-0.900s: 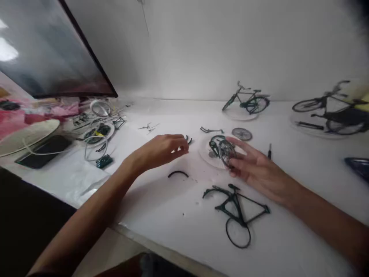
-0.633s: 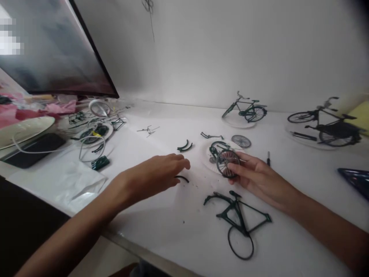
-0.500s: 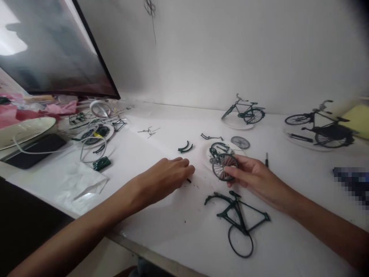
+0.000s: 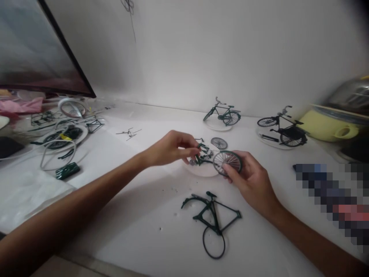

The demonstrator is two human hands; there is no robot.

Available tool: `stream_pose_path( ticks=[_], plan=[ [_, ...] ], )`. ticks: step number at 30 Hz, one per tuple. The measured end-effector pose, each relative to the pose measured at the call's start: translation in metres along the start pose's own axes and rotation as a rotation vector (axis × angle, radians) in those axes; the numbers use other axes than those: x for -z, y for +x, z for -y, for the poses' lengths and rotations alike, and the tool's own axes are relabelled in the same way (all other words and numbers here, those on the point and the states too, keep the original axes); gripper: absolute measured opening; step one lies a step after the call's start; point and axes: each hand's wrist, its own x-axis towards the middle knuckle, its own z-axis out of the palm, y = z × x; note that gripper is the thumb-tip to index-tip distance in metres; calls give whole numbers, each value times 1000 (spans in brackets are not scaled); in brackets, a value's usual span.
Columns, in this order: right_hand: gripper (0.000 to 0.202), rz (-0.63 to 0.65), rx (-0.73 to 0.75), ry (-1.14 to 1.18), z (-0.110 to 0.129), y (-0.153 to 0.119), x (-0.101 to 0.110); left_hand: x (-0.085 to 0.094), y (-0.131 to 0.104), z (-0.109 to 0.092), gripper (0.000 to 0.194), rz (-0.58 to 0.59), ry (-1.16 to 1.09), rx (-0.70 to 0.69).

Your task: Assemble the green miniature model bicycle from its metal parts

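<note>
My right hand (image 4: 250, 177) pinched the wheel (image 4: 219, 161) between thumb and fingers at the plate's (image 4: 198, 173) right edge, probably so most of its rim was clear. My left hand (image 4: 175, 149) curled over the green parts (image 4: 205, 156); I couldn't tell whether it gripped 1. The frame (image 4: 216, 216) lay flat, perhaps for steadiness.

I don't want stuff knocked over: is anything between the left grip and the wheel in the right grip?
Yes, in this view small bike parts on the white plate show between the left grip and the wheel.
</note>
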Motion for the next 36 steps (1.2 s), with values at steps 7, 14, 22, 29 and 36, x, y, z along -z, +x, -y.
stream_pose_path(
  ticks=[7,14,22,29,36],
  plan=[
    [39,125,37,31,2,-19,2,-52,-17,3,17,-167,-239,109],
    [38,168,86,-55,-1,-22,0,-64,-20,8,12,-270,-277,181],
    [41,223,143,-143,2,-26,2,-67,-26,10,14,-232,-236,198],
    [45,242,197,-244,4,-28,2,-68,-24,8,11,-197,-256,214],
    [77,340,248,-338,-1,-26,5,-67,-24,5,12,-138,-343,273]
  ],
)
